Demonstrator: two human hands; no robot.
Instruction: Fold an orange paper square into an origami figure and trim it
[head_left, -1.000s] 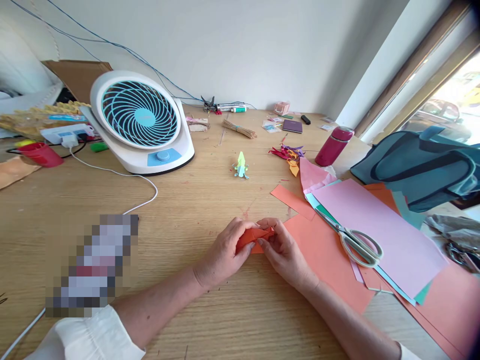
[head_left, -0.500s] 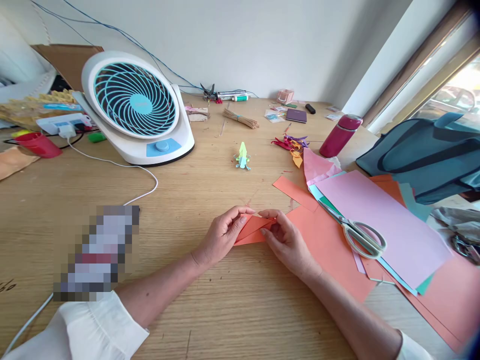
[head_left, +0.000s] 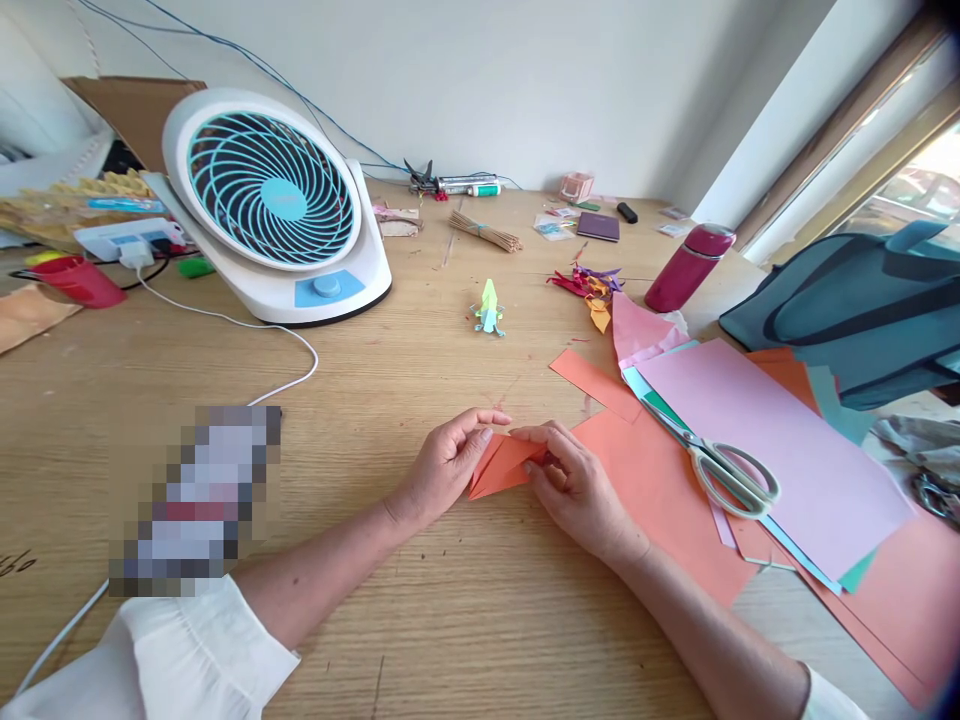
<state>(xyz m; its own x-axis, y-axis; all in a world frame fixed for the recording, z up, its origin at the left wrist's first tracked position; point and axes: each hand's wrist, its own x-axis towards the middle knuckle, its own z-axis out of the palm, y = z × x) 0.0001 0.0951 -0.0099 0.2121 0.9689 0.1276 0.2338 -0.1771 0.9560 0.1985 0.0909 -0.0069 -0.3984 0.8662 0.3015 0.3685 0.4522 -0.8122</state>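
A folded piece of orange paper [head_left: 504, 468] is held between my two hands, low over the wooden table [head_left: 420, 630]. My left hand [head_left: 444, 462] pinches its left side, thumb on top and index finger stretched along the far edge. At the right side my right hand [head_left: 571, 482] grips the paper between thumb and fingers; its fingertips are partly hidden behind the folds. Beyond the hands stands a small yellow-green and blue folded paper figure [head_left: 489, 308] with thin legs.
Scissors [head_left: 731, 475] lie on pink paper [head_left: 772, 430], over orange sheets [head_left: 652, 490] at the right. A white fan [head_left: 270, 200] stands back left, a blurred-out phone-like object [head_left: 199, 500] nearer. A red bottle [head_left: 690, 268] and blue bag [head_left: 847, 310] are back right.
The orange paper's folds have shifted and its near edge now slants up to the right. My right index finger has reached left across the top edge. The camera view has moved slightly.
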